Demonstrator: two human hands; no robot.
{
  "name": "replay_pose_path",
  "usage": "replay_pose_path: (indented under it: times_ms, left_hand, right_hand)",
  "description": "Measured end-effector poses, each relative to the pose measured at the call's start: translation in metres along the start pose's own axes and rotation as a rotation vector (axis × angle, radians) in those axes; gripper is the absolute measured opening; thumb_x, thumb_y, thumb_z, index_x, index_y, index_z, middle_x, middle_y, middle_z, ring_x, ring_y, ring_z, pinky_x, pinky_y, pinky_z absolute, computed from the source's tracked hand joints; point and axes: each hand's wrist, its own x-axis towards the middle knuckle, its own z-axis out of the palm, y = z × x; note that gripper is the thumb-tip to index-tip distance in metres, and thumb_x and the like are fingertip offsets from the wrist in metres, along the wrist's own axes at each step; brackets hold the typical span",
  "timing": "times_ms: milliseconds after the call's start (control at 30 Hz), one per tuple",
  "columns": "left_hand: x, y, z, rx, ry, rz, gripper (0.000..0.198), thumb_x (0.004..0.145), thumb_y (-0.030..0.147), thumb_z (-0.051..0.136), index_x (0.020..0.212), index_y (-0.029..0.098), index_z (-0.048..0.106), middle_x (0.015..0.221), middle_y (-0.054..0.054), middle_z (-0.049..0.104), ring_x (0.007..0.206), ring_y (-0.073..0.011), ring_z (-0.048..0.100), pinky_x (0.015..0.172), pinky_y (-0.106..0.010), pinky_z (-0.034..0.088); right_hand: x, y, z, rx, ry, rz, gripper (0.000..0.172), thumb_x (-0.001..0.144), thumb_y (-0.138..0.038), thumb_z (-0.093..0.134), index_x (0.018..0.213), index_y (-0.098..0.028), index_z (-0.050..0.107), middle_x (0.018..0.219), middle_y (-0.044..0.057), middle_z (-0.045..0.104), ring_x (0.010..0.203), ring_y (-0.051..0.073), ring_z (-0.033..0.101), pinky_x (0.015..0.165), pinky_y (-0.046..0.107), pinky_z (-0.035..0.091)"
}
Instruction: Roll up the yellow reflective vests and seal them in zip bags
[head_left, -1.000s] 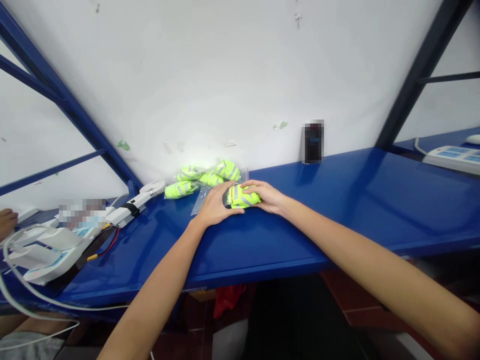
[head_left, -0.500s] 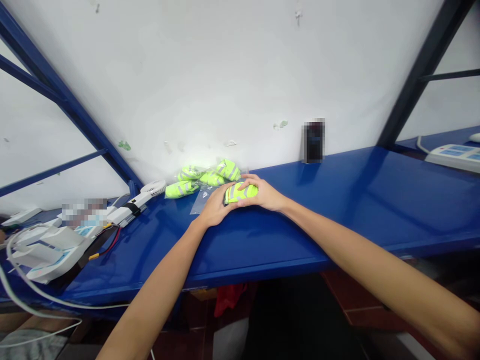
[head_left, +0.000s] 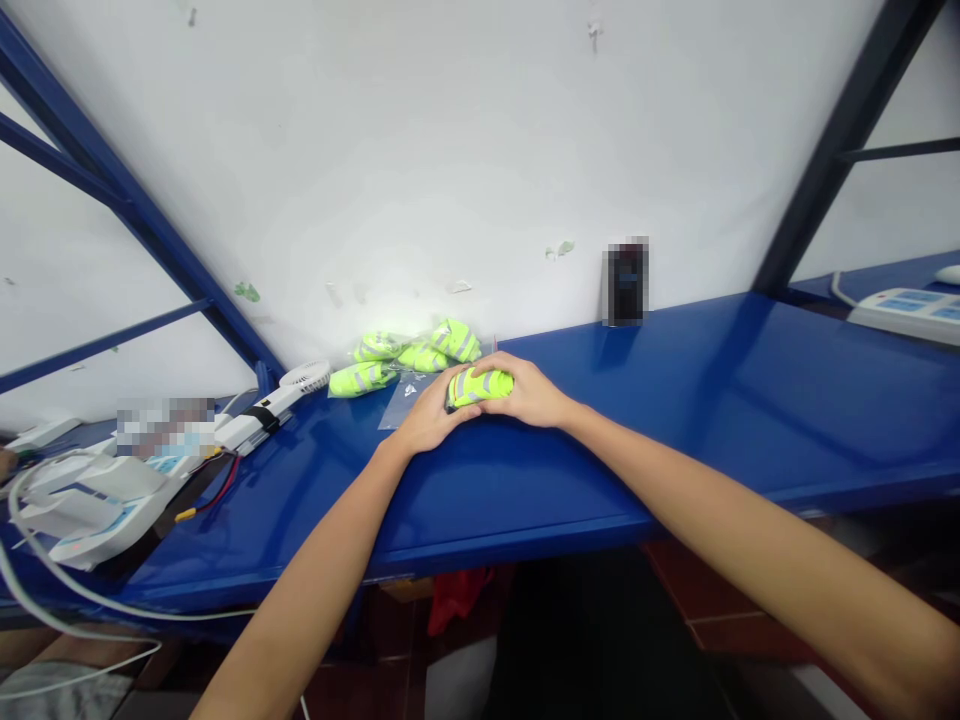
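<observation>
Between both hands is a rolled-up neon-yellow reflective vest (head_left: 484, 384) with grey stripes, held low over the blue table (head_left: 525, 480). My left hand (head_left: 431, 412) wraps its left end, the thumb along the near side. Around its right end curl the fingers of my right hand (head_left: 529, 390), covering part of the roll. Just beyond my left hand lies a flat clear plastic bag (head_left: 399, 403). Several more neon-yellow rolls in clear plastic (head_left: 364, 378) are bunched behind it, near the wall.
On the left stand a small white fan (head_left: 306, 377), white devices (head_left: 112, 500) and loose white cables (head_left: 82, 600). A dark blurred object (head_left: 627, 288) leans against the wall. At the far right sits a white panel-like device (head_left: 911, 312). Blue metal frames rise on both sides.
The fingers of my right hand have come down and closed more around the right end of the vest. My left hand keeps its place on it.
</observation>
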Motion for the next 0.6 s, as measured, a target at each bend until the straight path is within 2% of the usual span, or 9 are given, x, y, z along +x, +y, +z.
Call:
replay_pose_path:
  times_ms: [67,167,400,600]
  left_hand:
    - [-0.001,0.001,-0.001,0.054,-0.005,0.005,0.071,0.083,0.056,0.059,0.142,0.022,0.038,0.146,-0.012,0.046,0.132,-0.0313,0.046,0.108,-0.047,0.038]
    - [-0.003,0.003,-0.003,0.138,-0.018,0.027,0.073,0.083,0.054,0.06,0.144,0.021,0.036,0.147,-0.012,0.044,0.133,-0.0318,0.045,0.109,-0.047,0.038]
    - [-0.003,-0.001,-0.006,0.238,-0.054,0.123,0.067,0.088,0.041,0.052,0.148,0.02,0.03,0.15,-0.011,0.042,0.136,-0.0299,0.042,0.112,-0.046,0.034]
    - [-0.003,-0.002,-0.005,0.258,-0.061,0.098,0.071,0.09,0.051,0.048,0.152,0.023,0.024,0.154,-0.009,0.036,0.14,-0.029,0.037,0.115,-0.046,0.031]
  right_hand:
    - [0.0,0.001,0.001,0.03,0.003,0.007,0.041,0.071,-0.031,0.076,0.111,-0.026,0.068,0.117,0.005,0.063,0.108,0.024,0.059,0.095,0.039,0.043]
    - [0.001,0.004,0.003,0.053,0.031,0.091,0.037,0.067,-0.031,0.08,0.103,-0.025,0.073,0.117,0.006,0.063,0.107,0.024,0.06,0.096,0.039,0.043]
    - [0.005,0.01,0.001,0.015,0.067,0.201,0.037,0.062,-0.026,0.082,0.098,-0.028,0.076,0.111,0.002,0.067,0.104,0.023,0.061,0.096,0.039,0.043]
    - [0.004,0.011,-0.001,-0.025,0.074,0.208,0.035,0.063,-0.026,0.081,0.098,-0.028,0.076,0.11,0.002,0.067,0.103,0.024,0.061,0.096,0.04,0.043]
